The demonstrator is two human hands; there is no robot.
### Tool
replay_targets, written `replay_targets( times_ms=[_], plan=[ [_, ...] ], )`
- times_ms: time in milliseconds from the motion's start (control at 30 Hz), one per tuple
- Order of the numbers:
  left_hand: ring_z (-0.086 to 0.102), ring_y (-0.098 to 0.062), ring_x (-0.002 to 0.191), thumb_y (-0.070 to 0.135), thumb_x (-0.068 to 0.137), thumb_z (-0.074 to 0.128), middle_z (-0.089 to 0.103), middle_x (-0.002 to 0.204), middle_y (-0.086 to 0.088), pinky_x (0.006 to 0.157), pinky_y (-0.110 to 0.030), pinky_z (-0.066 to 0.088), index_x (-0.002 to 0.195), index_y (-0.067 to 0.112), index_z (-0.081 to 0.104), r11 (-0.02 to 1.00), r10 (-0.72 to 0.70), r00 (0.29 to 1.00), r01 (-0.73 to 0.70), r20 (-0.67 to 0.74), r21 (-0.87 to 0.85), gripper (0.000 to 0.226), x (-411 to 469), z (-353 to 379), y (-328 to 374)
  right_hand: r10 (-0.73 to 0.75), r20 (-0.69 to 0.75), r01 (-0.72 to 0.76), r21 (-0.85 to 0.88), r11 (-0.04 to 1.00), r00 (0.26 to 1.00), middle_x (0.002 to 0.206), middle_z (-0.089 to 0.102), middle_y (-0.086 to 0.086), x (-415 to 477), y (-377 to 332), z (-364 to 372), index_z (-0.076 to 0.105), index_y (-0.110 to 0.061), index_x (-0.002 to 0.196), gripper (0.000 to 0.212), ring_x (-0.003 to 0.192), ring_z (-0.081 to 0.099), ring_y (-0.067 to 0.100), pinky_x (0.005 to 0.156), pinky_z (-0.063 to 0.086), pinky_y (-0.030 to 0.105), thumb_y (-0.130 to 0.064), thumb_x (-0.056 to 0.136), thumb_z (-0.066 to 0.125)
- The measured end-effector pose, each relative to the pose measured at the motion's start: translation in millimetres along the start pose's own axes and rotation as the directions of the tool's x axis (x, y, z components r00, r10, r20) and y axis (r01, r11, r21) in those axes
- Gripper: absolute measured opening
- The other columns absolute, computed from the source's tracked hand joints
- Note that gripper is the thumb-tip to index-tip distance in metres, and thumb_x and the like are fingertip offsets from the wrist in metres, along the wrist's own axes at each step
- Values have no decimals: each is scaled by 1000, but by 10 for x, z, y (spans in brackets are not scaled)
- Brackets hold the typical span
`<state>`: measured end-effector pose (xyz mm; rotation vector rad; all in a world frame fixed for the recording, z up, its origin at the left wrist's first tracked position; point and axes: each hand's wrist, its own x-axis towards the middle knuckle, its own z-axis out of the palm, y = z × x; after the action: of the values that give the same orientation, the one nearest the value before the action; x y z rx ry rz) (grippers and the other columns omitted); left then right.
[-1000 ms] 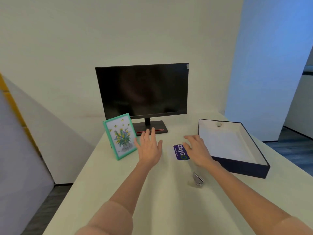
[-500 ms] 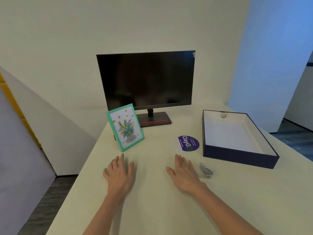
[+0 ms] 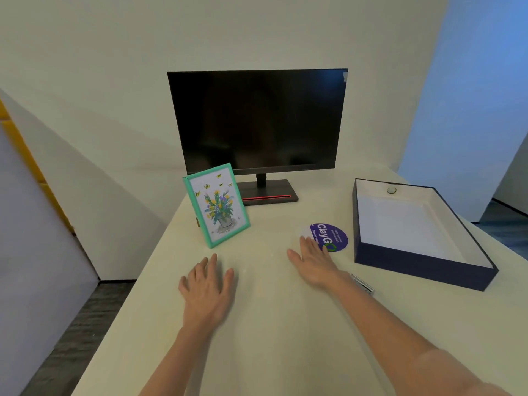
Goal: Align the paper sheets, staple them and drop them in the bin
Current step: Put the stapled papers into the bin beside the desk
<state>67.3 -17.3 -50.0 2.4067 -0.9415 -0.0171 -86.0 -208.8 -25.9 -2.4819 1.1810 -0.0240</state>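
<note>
My left hand (image 3: 207, 290) lies flat on the pale table, fingers spread, holding nothing. My right hand (image 3: 315, 262) is also flat with fingers apart, its fingertips at the edge of a round purple sticker (image 3: 331, 237). A small silver stapler (image 3: 363, 282) lies on the table just right of my right wrist, partly hidden by it. A dark blue open box (image 3: 423, 267) with a white inside stands to the right. Any paper sheets blend with the pale table top and I cannot make them out.
A black monitor (image 3: 257, 121) stands at the back on its base. A teal picture frame (image 3: 217, 205) with a flower drawing leans upright ahead of my left hand. The table's left edge (image 3: 123, 307) drops to a dark floor.
Both hands pulled back from near the monitor base toward me and settled flat on the table. In the last half second the right hand slid forward to the sticker.
</note>
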Motion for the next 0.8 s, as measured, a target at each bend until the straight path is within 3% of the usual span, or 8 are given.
replay_targets(
  times_ms=[233,367,467,533,667,800],
  plan=[
    [17,-16,142,48,97,27,27,153,1,118,-39,6,147,26,26,999,1,1000,0,10,-40,55,1,-22,16,-316,134,319,-1,948,939,160,-9,-3,-373,-314,150,-6,-19,152,66,146,-11,6,120,-9,30,-51,100,18],
    [13,-13,145,42,100,28,22,156,5,120,-37,5,148,24,28,992,70,993,-60,95,-107,51,99,-82,109,-313,159,268,253,930,937,142,-8,-26,-509,-301,-3,-4,-29,151,57,129,-10,-10,107,-8,15,-44,102,21],
    [9,-11,148,42,101,25,16,159,4,121,-35,5,150,20,20,978,207,951,-206,229,-25,54,333,-32,201,-223,35,203,295,934,974,159,-3,-13,-292,-228,-106,1,-29,152,55,145,-7,4,115,-5,22,-43,102,20],
    [6,-12,149,43,101,22,11,160,0,122,-35,3,152,17,15,969,230,926,-247,299,22,57,465,13,257,-191,38,173,280,944,981,160,4,-8,-97,-218,-163,4,-28,152,53,148,-2,14,118,-3,29,-39,103,20],
    [0,-17,149,45,101,18,4,161,-7,122,-37,1,152,9,7,963,195,906,-250,376,103,63,614,94,289,-263,91,246,158,956,961,160,14,-5,266,-288,-143,8,-27,152,51,147,13,11,121,-5,35,-34,103,20],
    [1,-17,149,46,101,17,5,161,-6,122,-39,2,151,10,11,948,224,893,-292,391,125,62,608,152,261,-301,143,284,126,951,943,160,14,-4,414,-343,-2,11,-32,151,51,148,9,8,120,-8,36,-40,102,18]
  ],
)
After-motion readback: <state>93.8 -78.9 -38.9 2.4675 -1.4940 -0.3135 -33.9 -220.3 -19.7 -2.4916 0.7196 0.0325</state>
